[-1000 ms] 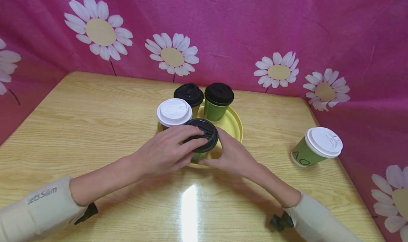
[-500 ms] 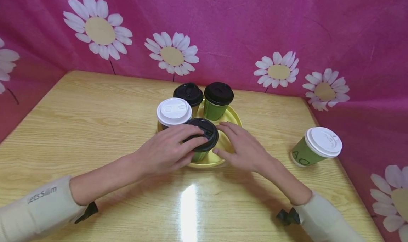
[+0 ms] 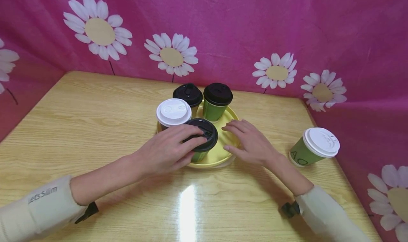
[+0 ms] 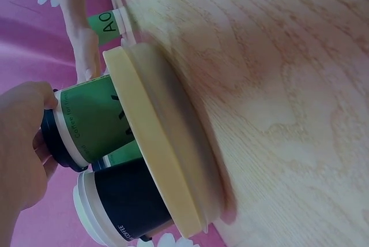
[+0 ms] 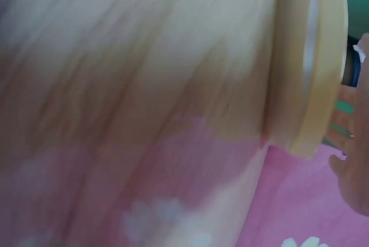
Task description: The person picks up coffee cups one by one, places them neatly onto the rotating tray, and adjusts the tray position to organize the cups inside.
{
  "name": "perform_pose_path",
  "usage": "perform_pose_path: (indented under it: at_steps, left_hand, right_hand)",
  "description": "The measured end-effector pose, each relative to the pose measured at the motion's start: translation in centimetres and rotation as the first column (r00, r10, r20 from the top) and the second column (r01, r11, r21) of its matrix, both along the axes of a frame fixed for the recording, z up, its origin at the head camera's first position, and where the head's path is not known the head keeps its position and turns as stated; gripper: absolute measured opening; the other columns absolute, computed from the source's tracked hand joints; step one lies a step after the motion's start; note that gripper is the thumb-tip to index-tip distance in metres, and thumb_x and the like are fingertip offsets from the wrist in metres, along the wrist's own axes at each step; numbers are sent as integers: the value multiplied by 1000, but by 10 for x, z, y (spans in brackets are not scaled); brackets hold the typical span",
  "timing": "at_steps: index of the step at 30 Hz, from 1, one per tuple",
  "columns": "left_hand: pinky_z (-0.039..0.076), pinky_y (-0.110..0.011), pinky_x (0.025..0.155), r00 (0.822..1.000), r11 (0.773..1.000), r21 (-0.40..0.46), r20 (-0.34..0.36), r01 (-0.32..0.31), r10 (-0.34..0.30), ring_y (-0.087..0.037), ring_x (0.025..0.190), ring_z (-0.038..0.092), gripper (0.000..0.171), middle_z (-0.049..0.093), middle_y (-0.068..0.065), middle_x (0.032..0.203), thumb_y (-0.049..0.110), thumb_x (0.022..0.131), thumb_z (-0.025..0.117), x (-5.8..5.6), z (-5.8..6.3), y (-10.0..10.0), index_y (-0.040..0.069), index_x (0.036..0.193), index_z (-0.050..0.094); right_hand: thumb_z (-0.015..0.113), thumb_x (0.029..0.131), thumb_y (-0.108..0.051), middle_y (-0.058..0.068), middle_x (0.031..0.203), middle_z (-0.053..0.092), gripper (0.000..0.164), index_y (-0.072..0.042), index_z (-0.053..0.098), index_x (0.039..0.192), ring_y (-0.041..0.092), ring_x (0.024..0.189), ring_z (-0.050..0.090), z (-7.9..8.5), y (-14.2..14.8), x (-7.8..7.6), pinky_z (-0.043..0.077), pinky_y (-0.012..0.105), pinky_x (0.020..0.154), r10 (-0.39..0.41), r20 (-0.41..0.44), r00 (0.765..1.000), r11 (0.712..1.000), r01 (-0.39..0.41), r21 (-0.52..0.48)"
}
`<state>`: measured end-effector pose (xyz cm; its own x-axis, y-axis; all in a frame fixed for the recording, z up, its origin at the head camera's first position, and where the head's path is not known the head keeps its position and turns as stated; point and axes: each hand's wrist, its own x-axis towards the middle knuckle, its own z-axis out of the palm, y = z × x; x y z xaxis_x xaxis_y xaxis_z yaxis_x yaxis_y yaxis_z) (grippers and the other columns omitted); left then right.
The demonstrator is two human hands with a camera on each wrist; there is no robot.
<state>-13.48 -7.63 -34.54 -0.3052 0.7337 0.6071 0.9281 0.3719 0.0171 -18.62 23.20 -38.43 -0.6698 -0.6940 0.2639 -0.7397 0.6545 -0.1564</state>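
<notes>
My left hand (image 3: 170,146) grips a green paper coffee cup (image 4: 92,114) by its black lid (image 3: 211,137). The left wrist view has my thumb on one side of the lid and fingertips on the other. Beneath, the cup meets a round yellow tray (image 3: 220,153). Over the tray's right rim hovers my right hand (image 3: 251,142), fingers loosely bent, apart from the cup. A white-lidded dark cup (image 3: 173,111) stands close beside the gripped cup. Behind are a black-lidded cup (image 3: 188,94) and another green cup (image 3: 214,111) with a black lid.
A green cup with a white lid (image 3: 312,146) stands on the wooden table (image 3: 95,128), right of the tray, near the table's right edge. Pink cloth (image 3: 223,33) with daisies hangs behind and at the sides. The tray sits on a pale base (image 4: 179,120).
My right hand has come off the front cup and moved right, to the tray's rim. My left hand stays on the lid, and the cups keep their places.
</notes>
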Motion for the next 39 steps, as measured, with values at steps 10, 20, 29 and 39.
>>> perform_pose_path:
  at_steps: [10,20,29,39]
  left_hand:
    - [46,-40,103,1000,1000,4,6,5,-5,-27,115,57,38,60,-12,123,7,85,70,0,-1,-1,3,122,64]
    - [46,-40,103,1000,1000,9,-1,12,-12,-27,115,58,38,60,-13,123,8,86,68,-1,-1,1,3,123,63]
    - [45,-40,103,1000,1000,6,16,7,-7,-27,115,57,37,60,-13,123,7,85,69,0,-1,-1,3,122,64]
    - [43,-39,106,1000,1000,2,22,-5,5,-27,114,57,36,60,-13,122,6,85,68,0,-1,-1,3,120,64]
  right_hand:
    - [42,96,-66,13,127,59,69,-9,61,131,31,123,51,-13,10,-8,24,55,115,102,-51,993,994,-100,42]
    - [44,94,-68,10,124,60,69,-12,62,129,29,121,51,-16,15,-8,23,54,116,133,-28,991,988,-131,87]
    - [49,90,-69,10,120,62,66,-13,68,121,29,119,53,-15,15,-9,22,52,117,170,-50,984,973,-160,165]
    - [46,92,-69,7,114,65,63,-17,71,117,28,114,56,-16,16,-10,26,52,115,225,-97,970,960,-203,191]
